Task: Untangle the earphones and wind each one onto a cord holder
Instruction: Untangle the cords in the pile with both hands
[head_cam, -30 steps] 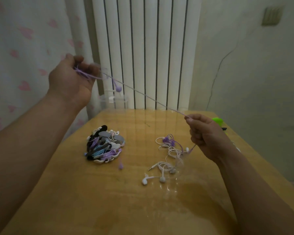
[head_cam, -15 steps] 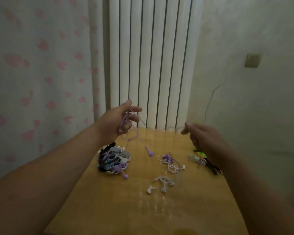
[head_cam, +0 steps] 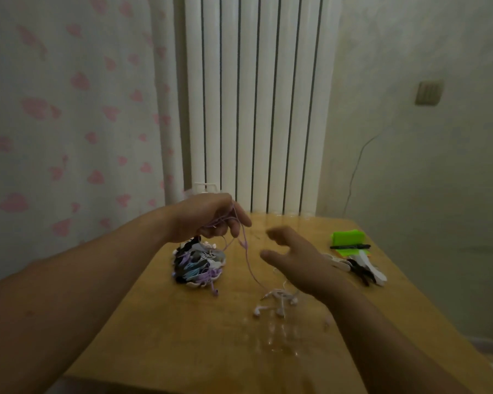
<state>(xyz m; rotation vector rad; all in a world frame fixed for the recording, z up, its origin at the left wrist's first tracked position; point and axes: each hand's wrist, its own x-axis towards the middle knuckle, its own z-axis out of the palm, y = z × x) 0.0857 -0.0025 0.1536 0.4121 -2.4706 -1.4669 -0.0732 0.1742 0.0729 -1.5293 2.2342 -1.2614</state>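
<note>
My left hand (head_cam: 208, 217) grips the thin purple earphone cord (head_cam: 248, 260), which is bunched in loops at my fingers and trails down to the table (head_cam: 182, 336). My right hand (head_cam: 293, 257) hovers slack, holding nothing, and hides part of the white earphones (head_cam: 276, 301).

Purple cord (head_cam: 246, 251), pink-patterned curtain (head_cam: 69, 109)
</note>
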